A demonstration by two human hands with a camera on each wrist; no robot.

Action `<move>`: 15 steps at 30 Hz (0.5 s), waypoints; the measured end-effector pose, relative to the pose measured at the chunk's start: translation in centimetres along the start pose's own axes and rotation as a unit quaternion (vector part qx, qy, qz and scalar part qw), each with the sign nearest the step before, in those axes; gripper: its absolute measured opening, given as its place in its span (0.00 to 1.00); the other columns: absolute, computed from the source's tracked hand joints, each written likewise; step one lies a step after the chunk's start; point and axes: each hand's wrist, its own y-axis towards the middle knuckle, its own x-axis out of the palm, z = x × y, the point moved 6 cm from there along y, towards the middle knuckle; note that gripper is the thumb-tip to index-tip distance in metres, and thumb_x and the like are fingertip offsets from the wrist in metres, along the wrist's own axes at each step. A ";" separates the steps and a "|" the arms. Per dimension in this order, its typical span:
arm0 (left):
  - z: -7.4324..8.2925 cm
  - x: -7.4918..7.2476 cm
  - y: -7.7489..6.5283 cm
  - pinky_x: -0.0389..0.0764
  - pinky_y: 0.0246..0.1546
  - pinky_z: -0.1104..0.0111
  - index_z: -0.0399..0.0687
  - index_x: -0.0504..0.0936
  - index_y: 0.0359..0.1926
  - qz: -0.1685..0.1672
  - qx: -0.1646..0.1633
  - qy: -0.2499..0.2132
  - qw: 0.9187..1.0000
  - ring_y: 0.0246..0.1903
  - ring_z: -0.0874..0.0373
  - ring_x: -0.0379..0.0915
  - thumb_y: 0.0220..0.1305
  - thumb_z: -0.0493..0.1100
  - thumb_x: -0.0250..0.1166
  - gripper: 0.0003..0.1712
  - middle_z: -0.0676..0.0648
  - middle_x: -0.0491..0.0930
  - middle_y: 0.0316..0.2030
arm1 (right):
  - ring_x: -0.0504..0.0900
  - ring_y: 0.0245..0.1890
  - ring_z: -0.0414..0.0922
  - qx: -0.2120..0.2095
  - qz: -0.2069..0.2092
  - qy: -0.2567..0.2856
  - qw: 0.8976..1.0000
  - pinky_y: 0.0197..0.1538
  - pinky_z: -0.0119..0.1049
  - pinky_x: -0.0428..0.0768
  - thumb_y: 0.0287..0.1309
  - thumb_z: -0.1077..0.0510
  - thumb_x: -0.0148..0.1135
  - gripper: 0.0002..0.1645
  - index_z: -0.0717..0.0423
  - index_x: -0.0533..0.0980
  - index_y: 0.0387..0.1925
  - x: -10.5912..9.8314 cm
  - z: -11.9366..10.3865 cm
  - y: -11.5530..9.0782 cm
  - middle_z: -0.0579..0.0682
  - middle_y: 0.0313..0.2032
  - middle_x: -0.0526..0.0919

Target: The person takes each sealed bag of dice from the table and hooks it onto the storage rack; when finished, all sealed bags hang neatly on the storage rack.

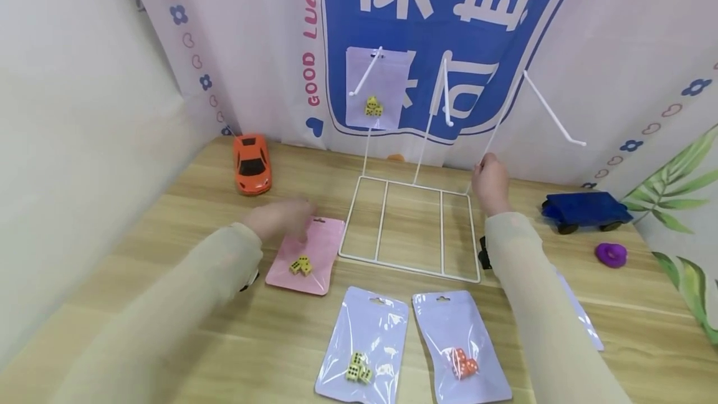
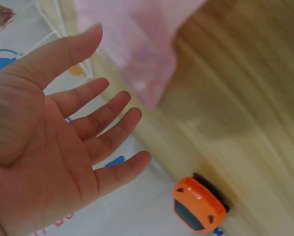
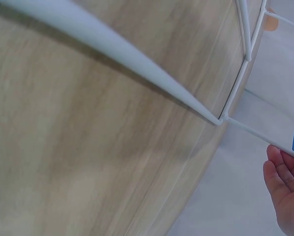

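My left hand (image 1: 283, 218), fingers spread and blurred, hovers over the top of a pink pouch (image 1: 320, 248) with yellow dice inside. In the left wrist view that palm (image 2: 58, 142) is bare and holds nothing, with the pouch beyond the fingertips. My right hand (image 1: 491, 184) grips the right upright of a white wire display rack (image 1: 412, 269). The right wrist view shows its fingers (image 3: 284, 169) pinching the thin rod. A lilac pouch (image 1: 359, 80) with yellow dice hangs on the rack's left hook; the middle and right hooks carry nothing.
Two lilac pouches, one with yellow dice (image 1: 367, 329) and one with red dice (image 1: 457, 329), lie in front. Another pouch (image 1: 580, 310) is partly behind my right forearm. An orange toy car (image 1: 252, 164) stands left; a blue toy car (image 1: 586, 209) and purple ring (image 1: 611, 255) are right.
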 end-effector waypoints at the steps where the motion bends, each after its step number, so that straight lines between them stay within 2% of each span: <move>1: -0.2 0.3 0.1 0.74 0.45 0.57 0.35 0.68 0.59 -0.004 -0.011 0.004 1.000 0.42 0.50 0.70 0.45 0.32 0.68 0.36 0.39 0.72 0.47 | 0.74 0.35 0.60 -0.003 0.002 -0.003 1.000 0.39 0.51 0.74 0.64 0.64 0.44 0.10 0.70 0.67 0.38 0.0 0.0 0.0 0.66 0.34 0.75; 4: -0.5 0.8 0.3 0.73 0.46 0.56 0.38 0.67 0.60 -0.004 -0.031 0.008 0.999 0.44 0.50 0.68 0.43 0.32 0.70 0.39 0.39 0.70 0.50 | 0.74 0.34 0.60 -0.005 0.006 -0.007 1.000 0.39 0.51 0.74 0.64 0.64 0.45 0.10 0.70 0.68 0.37 0.2 0.1 -0.1 0.66 0.34 0.75; 10: -0.8 1.1 0.7 0.74 0.43 0.54 0.42 0.70 0.59 0.009 -0.029 0.050 0.998 0.47 0.47 0.68 0.41 0.32 0.70 0.38 0.38 0.69 0.52 | 0.75 0.33 0.62 -0.019 0.031 -0.008 0.999 0.37 0.52 0.73 0.63 0.65 0.46 0.08 0.70 0.68 0.35 0.0 0.1 -0.1 0.66 0.31 0.75; 15: -1.1 1.0 0.8 0.74 0.42 0.54 0.41 0.71 0.57 0.008 -0.041 0.063 0.997 0.48 0.46 0.68 0.45 0.36 0.71 0.35 0.37 0.70 0.52 | 0.75 0.33 0.63 -0.025 0.033 -0.015 0.999 0.37 0.53 0.72 0.63 0.65 0.46 0.09 0.70 0.67 0.34 0.0 -0.1 -0.1 0.67 0.31 0.76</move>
